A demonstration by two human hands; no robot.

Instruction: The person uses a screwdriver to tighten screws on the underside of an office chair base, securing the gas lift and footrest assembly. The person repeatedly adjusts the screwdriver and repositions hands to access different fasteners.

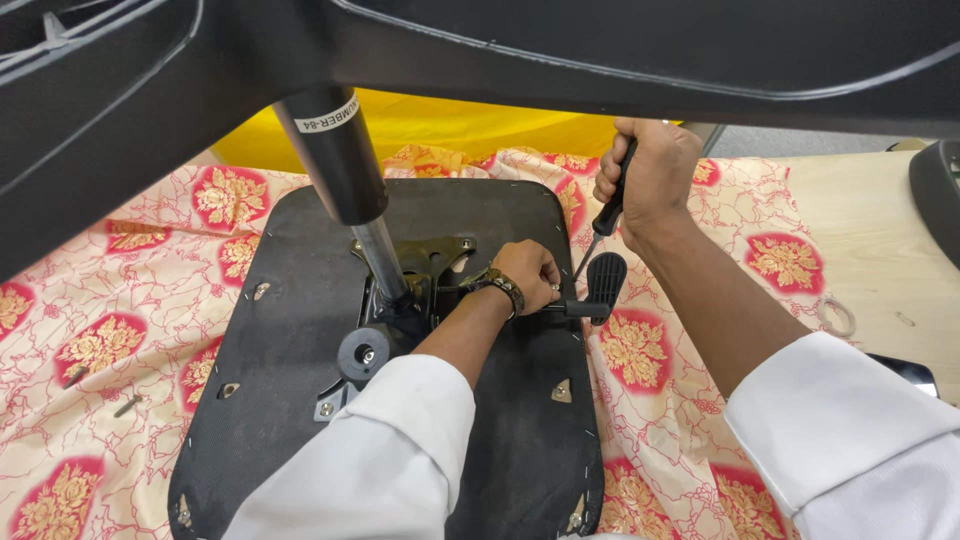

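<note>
Two white sleeves (390, 450) nearest, entering from below. Underneath them: upturned black seat base (290, 330), lying flat on floral cloth (110, 330), metal brackets and staples along its rim.

On seat base, left of centre: round black knob (362, 353). Just beyond knob: metal mechanism plate (430, 258) bolted at centre of seat base, gas-lift column (345, 160) rising out of it, chrome below, black above, tilted toward upper left.

Left hand (528, 274) at right edge of plate, over centre of seat base, wristband (503, 288) on wrist. Fingers curled down, pinching something small at plate edge; object itself hidden, cannot tell what. Just right of hand: black lever paddle (604, 278), sticking out past right rim of seat base.

Right hand (652, 170) farther off, above far right corner of seat base. Fist fully closed round black handle of screwdriver (608, 208); shaft angled down and left, tip close to left-hand fingers, just left of paddle. Tip contact not discernible.

Off right of seat base, on pale floor: metal ring (838, 316). Off left, on cloth: loose screw (127, 405).

Beyond seat base: yellow sheet (450, 120). Farthest up, spanning top: black chair legs (600, 50) joined to column.
</note>
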